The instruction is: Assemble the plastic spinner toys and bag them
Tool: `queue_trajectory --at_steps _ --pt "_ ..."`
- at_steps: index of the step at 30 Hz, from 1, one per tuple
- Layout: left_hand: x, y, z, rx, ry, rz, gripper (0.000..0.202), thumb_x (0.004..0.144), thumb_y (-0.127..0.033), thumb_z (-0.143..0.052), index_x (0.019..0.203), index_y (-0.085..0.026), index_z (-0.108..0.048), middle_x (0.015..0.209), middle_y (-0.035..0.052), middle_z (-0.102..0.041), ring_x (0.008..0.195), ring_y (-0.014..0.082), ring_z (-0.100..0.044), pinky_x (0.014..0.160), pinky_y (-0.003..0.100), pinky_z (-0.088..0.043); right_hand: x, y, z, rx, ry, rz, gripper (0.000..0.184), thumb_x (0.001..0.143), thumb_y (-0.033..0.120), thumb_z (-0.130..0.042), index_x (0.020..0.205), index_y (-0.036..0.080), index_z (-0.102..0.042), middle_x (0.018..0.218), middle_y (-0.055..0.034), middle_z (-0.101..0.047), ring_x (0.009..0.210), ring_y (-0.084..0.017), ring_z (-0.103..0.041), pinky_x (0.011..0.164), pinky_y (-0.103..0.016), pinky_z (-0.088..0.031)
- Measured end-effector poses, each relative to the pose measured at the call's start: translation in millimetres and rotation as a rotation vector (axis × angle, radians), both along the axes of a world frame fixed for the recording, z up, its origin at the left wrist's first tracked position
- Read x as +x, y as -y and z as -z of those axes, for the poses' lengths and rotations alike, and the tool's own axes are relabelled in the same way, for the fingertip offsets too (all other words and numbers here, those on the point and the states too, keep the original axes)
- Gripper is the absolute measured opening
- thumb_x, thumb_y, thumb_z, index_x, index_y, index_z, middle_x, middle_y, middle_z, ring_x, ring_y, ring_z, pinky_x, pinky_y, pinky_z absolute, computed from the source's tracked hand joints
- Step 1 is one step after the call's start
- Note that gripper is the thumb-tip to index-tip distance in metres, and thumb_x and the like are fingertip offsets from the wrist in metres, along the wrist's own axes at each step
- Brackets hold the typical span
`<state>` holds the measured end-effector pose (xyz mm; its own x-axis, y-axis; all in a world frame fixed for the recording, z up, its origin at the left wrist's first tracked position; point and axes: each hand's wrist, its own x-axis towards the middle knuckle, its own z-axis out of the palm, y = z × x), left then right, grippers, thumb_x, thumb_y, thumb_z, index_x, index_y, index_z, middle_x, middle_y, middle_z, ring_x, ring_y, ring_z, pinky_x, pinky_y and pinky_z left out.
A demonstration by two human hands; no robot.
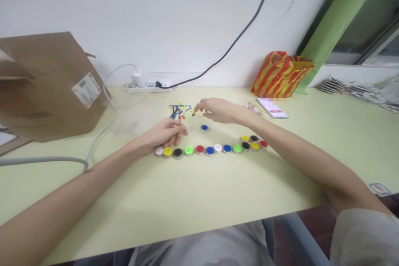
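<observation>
A row of small coloured discs [209,149] lies across the pale green table [199,199], with a cluster of several more at its right end [253,143]. One blue disc [204,127] sits apart behind the row. My left hand [166,133] rests on the table just behind the row's left end, fingers curled loosely with nothing visible in them. My right hand [215,109] reaches toward a pile of thin coloured sticks [179,111], thumb and forefinger pinched on a small dark piece I cannot make out.
A brown paper bag [50,85] stands at the left with a grey cable [62,160] curving past it. A power strip [149,87] lies by the wall. A phone [272,107] and a red-and-yellow striped bag [280,73] sit at the right.
</observation>
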<state>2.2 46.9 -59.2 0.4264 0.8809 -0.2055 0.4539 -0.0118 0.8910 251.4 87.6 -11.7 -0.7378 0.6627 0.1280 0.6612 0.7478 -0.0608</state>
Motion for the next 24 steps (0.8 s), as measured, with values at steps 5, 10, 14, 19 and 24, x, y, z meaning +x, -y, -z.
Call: queue_trajectory --at_steps 5,10,14,19,24 --pt "1 3 2.4 0.026 0.017 -0.009 0.026 0.097 -0.035 -0.054 0.088 -0.014 -0.066 0.057 0.003 -0.064 0.031 0.0042 -0.037 0.034 0.016 -0.029 -13 -12 23.2 0.053 0.046 0.035 0.035 0.1 0.014 -0.046 0.128 0.017 -0.067 0.128 -0.0145 -0.068 0.109 -0.027 -0.066 0.079 -0.032 -0.045" --pt "-2 7 10.5 0.125 0.088 -0.044 0.024 0.095 -0.033 -0.055 0.087 -0.014 -0.067 0.052 0.0001 -0.059 0.032 0.0043 -0.036 0.035 0.015 -0.026 -38 -33 30.4 0.044 0.026 0.163 0.024 0.098 0.024 -0.053 0.102 0.017 -0.075 0.105 -0.0117 -0.075 0.095 -0.024 -0.069 0.072 -0.03 -0.043" --pt "-3 12 11.8 0.143 0.197 -0.109 0.026 0.095 -0.038 -0.057 0.088 -0.015 -0.067 0.047 -0.0038 -0.05 0.033 0.0041 -0.031 0.035 0.015 -0.022 -65 -47 31.9 -0.005 0.015 0.252 0.027 0.094 0.037 -0.062 0.096 0.014 -0.076 0.101 -0.0149 -0.076 0.089 -0.025 -0.07 0.067 -0.03 -0.044" --pt "-3 11 13.6 0.126 0.263 -0.114 0.027 0.093 -0.041 -0.06 0.089 -0.015 -0.067 0.048 -0.0038 -0.05 0.034 0.0041 -0.029 0.035 0.016 -0.019 -83 -60 34.9 -0.054 0.021 0.309 0.032 0.091 0.036 -0.066 0.106 0.011 -0.076 0.109 -0.0189 -0.076 0.091 -0.027 -0.071 0.069 -0.03 -0.048" --pt "-4 11 14.0 0.14 0.287 -0.114 0.028 0.093 -0.042 -0.06 0.089 -0.015 -0.067 0.048 -0.0025 -0.052 0.034 0.0044 -0.03 0.036 0.017 -0.02 -80 -71 33.8 -0.095 0.055 0.275 0.025 0.088 0.031 -0.067 0.099 0.01 -0.077 0.098 -0.0167 -0.077 0.083 -0.024 -0.071 0.065 -0.028 -0.047"
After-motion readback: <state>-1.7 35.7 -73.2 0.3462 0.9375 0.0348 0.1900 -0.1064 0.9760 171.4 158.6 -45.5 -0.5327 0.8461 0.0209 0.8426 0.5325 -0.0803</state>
